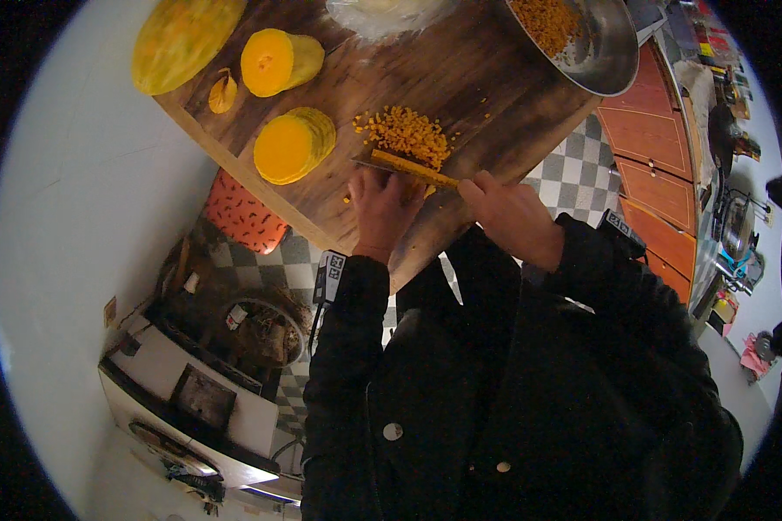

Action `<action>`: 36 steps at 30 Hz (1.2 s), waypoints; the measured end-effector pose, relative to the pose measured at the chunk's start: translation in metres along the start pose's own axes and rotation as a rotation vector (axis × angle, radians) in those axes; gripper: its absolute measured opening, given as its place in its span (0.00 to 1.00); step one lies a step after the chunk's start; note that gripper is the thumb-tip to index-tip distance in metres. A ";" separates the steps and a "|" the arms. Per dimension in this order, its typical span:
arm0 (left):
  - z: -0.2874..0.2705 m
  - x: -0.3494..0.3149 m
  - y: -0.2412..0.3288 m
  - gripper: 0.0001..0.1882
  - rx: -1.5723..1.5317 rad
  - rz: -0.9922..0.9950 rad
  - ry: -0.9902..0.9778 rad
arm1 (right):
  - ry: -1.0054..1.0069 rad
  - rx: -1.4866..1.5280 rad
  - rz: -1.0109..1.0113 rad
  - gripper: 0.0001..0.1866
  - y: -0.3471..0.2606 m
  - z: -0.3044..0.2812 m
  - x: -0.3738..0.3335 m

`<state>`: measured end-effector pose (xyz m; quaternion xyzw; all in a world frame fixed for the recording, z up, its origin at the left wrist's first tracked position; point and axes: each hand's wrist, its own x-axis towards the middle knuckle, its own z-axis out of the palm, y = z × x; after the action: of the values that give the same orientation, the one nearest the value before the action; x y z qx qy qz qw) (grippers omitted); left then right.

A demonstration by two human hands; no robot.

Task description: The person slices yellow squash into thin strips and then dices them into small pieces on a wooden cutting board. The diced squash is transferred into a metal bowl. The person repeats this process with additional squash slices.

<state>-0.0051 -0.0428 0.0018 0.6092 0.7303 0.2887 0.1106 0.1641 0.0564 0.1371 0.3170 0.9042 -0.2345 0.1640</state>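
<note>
My right hand (500, 211) is closed around the handle end of a knife (417, 169), whose blade lies across the wooden board table and looks coated orange. My left hand (386, 204) presses down close behind the blade with bent fingers, on orange pumpkin pieces that it mostly hides. A small pumpkin bit (430, 190) shows beside its fingertips. Just beyond the blade is a heap of diced pumpkin (408, 132). To the left stand a thick pumpkin chunk (285, 149) with stacked slices and another cut pumpkin piece (274, 62).
A large yellow pumpkin piece (182, 43) and a small peel scrap (223, 92) lie at the far left of the wooden table (460, 74). A metal bowl (613, 65) with chopped orange bits stands far right. A clear plastic bag (387, 16) is at the back. An orange stool (243, 213) sits below.
</note>
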 end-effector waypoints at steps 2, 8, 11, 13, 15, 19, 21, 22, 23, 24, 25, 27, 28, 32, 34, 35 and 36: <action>0.002 -0.001 -0.001 0.19 -0.029 -0.005 -0.004 | 0.038 0.014 -0.023 0.15 0.000 0.004 -0.003; 0.005 0.001 -0.001 0.19 -0.026 0.018 0.014 | 0.096 -0.005 -0.082 0.16 0.009 0.036 0.017; 0.003 0.005 -0.001 0.19 -0.010 0.027 -0.028 | 0.069 0.004 -0.063 0.16 0.015 0.040 0.035; 0.002 0.008 0.003 0.19 -0.015 0.011 -0.047 | 0.046 0.044 -0.020 0.15 0.019 0.030 0.033; 0.001 0.010 0.005 0.19 -0.019 -0.028 0.005 | 0.084 0.101 -0.021 0.15 0.018 0.017 0.023; -0.002 0.013 0.010 0.17 -0.025 -0.018 0.027 | -0.037 0.067 0.054 0.11 0.010 0.007 0.007; -0.003 0.013 0.012 0.17 -0.026 -0.036 0.028 | -0.026 0.042 0.075 0.11 0.006 0.018 0.018; -0.003 0.013 0.012 0.16 -0.033 -0.035 0.028 | 0.005 0.027 0.048 0.12 0.005 0.023 0.023; -0.004 0.013 0.012 0.16 -0.034 -0.038 0.016 | 0.035 0.014 0.018 0.13 0.006 0.028 0.029; -0.004 0.013 0.012 0.16 -0.032 -0.043 0.009 | -0.012 -0.014 0.028 0.15 0.008 0.031 0.033; -0.004 0.013 0.011 0.16 -0.030 -0.046 -0.007 | 0.060 0.017 -0.020 0.14 0.010 0.032 0.033; -0.004 0.014 0.009 0.15 -0.015 -0.056 -0.026 | 0.071 0.031 -0.026 0.14 0.016 0.027 0.032; -0.004 0.014 0.009 0.15 -0.011 -0.022 0.002 | 0.059 0.051 -0.030 0.13 0.018 0.022 0.027; -0.004 0.015 0.010 0.14 -0.008 0.004 0.023 | 0.045 0.070 -0.009 0.11 0.012 0.015 0.012; -0.003 0.019 0.012 0.14 -0.023 0.005 0.042 | 0.052 0.051 -0.005 0.11 0.012 0.021 0.020; -0.002 0.019 0.011 0.14 -0.036 0.009 0.054 | 0.045 0.042 0.001 0.12 0.010 0.029 0.030; -0.003 0.021 0.012 0.14 -0.037 0.011 0.062 | 0.019 0.038 0.010 0.13 0.012 0.034 0.038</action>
<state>-0.0017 -0.0221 0.0148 0.6018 0.7245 0.3216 0.0975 0.1484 0.0654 0.0877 0.3267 0.8995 -0.2479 0.1507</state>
